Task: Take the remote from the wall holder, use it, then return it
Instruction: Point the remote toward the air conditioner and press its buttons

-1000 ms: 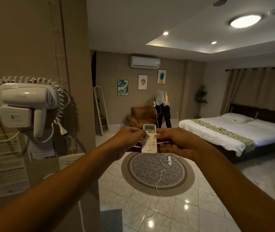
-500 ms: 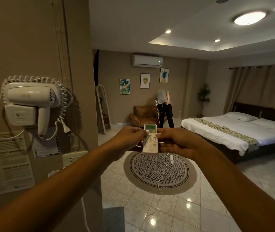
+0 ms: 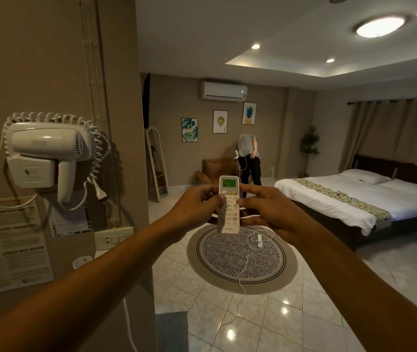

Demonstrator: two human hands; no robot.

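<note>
I hold a white remote [image 3: 229,199] with a lit green display upright in front of me at arm's length. My left hand [image 3: 194,208] grips its left edge, with the thumb lying over the buttons. My right hand [image 3: 270,212] grips its right edge. The remote's top faces the white air conditioner [image 3: 223,91] high on the far wall. A small white bracket [image 3: 82,261] on the near wall, below the socket, may be the wall holder; I cannot tell for sure.
A wall-mounted hair dryer [image 3: 46,153] with coiled cord, notices and a socket [image 3: 113,237] hang on the near left wall. A round rug [image 3: 240,260] with a white cable lies on the tiled floor. A person [image 3: 249,158] stands by a brown armchair; a bed [image 3: 354,196] is at right.
The view has shifted slightly; both hands keep their hold on the remote. My left thumb now lies further over the buttons, and a small light shows on the air conditioner.
</note>
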